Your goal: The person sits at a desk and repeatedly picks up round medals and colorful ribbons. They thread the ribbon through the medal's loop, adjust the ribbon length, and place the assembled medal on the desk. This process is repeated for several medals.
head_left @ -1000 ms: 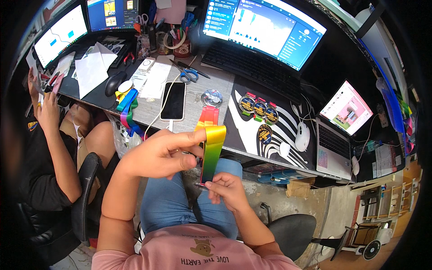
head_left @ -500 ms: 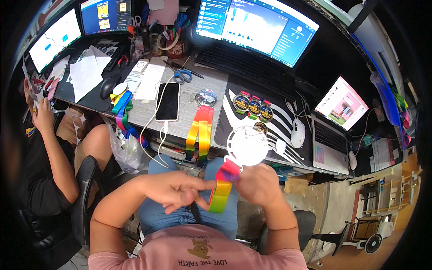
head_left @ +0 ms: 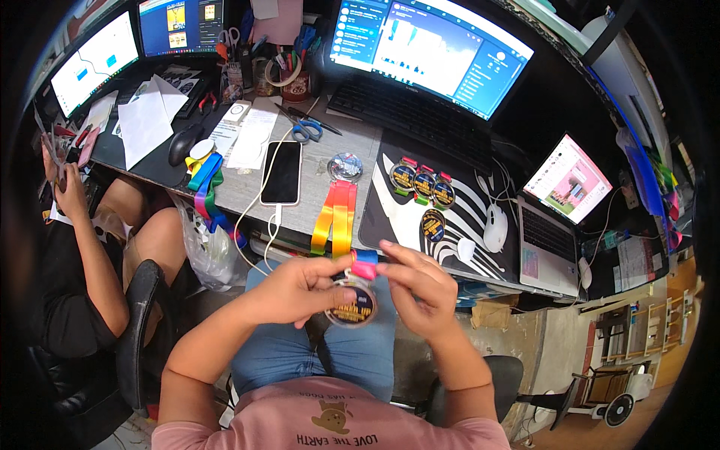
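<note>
In front of my lap, my left hand [head_left: 311, 291] grips a round medal [head_left: 352, 306] by its edge, thumb over its dark face with gold lettering. Its ribbon [head_left: 364, 264], pink and blue here, is gathered in a short fold above the medal's loop. My right hand [head_left: 424, 292] is beside it with fingers stretched out, a fingertip at the pink part of the ribbon. On the desk ahead lies another medal [head_left: 345, 167] with a rainbow ribbon [head_left: 335, 217] hanging over the edge. Several dark-faced medals [head_left: 424, 182] and a loose dark disc [head_left: 433, 224] rest on the black-and-white mat.
A phone [head_left: 281, 172] with a charging cable, blue scissors [head_left: 306, 130], a white mouse [head_left: 495, 226] and a laptop [head_left: 551, 225] are on the desk. Ribboned medals [head_left: 204, 169] lie at the desk's left edge. A co-worker [head_left: 82, 277] sits at the left.
The medal has come down from above my right hand into my left hand, its dark face now showing. The ribbon's hanging part is gathered up. My right hand's fingers have spread.
</note>
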### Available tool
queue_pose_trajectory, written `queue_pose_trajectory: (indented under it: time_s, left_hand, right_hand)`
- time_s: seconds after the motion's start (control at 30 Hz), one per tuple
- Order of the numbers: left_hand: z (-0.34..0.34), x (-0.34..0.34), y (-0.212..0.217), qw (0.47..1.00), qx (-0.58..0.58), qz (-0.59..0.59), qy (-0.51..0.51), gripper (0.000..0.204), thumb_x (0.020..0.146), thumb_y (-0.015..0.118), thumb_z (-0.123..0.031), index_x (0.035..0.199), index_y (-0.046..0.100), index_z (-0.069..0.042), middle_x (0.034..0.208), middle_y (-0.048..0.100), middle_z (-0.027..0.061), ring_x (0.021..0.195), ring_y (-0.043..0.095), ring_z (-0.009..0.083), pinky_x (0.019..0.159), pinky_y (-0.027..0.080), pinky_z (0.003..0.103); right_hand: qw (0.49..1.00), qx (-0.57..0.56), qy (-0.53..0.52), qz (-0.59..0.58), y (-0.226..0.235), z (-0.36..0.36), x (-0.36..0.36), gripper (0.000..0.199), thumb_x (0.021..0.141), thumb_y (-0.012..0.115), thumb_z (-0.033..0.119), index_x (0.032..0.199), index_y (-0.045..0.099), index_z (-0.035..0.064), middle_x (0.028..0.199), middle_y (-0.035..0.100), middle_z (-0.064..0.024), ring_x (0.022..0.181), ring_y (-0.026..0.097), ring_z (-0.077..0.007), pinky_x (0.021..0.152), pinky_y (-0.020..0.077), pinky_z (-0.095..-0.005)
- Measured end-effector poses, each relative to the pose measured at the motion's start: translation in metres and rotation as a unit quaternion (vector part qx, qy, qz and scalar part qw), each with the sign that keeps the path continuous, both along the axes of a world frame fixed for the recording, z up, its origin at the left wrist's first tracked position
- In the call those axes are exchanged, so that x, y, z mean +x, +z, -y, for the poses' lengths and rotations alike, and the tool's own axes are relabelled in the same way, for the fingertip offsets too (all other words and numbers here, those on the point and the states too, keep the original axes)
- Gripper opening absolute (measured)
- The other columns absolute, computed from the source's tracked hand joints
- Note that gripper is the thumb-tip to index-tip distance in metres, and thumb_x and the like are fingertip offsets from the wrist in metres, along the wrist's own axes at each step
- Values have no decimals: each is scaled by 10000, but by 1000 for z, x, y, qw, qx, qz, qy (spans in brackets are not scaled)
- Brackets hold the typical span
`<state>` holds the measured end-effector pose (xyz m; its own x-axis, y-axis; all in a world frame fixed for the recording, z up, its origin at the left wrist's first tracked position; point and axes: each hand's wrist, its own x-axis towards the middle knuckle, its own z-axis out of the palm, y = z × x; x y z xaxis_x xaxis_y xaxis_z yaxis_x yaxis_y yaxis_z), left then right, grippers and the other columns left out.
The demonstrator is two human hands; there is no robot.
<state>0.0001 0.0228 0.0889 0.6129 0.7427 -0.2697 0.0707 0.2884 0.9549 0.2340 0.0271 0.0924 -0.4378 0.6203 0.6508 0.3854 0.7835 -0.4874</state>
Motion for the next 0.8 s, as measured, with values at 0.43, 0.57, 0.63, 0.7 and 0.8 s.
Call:
queue_pose_trajectory:
  time_s: [0.43,0.57,0.63,0.7,0.8]
  left_hand:
    - [-12,-8,-17,994,-42,93,-41,678,912,627,-55,1500,291,-50,722,642,33,411,472,38,379,339,190]
    - [-17,-8,-21,991,-44,107,-61,698,908,616,-29,1510,263,-54,750,650,46,413,480,43,380,350,191]
    - [-18,-7,-27,991,-45,110,-62,707,908,613,-24,1514,250,-56,751,648,49,412,485,46,379,357,192]
    - [-19,-4,-31,990,-41,120,-60,713,909,612,-23,1517,240,-57,743,642,49,410,489,49,377,363,195]
    - [-23,1,-41,990,-46,111,-76,712,919,607,-38,1520,226,-59,731,631,46,408,497,52,369,362,197]
  right_hand:
    - [902,-372,-55,-212,-19,21,-18,372,829,695,-68,1188,599,-51,876,656,-62,766,610,-65,603,485,-170]
    - [892,-387,-38,-231,-24,17,-13,424,833,694,-63,1234,557,-50,941,641,-72,770,611,-73,579,483,-172]
    - [869,-415,-28,-268,-21,16,-15,449,838,687,-62,1256,523,-48,985,631,-81,777,611,-79,573,496,-180]
    - [847,-433,-10,-309,-29,12,-13,409,850,677,-49,1222,507,-43,1025,622,-92,796,621,-91,562,517,-193]
    - [796,-493,-7,-352,-33,12,-9,319,868,666,-27,1143,502,-28,1021,626,-104,787,634,-103,534,532,-211]
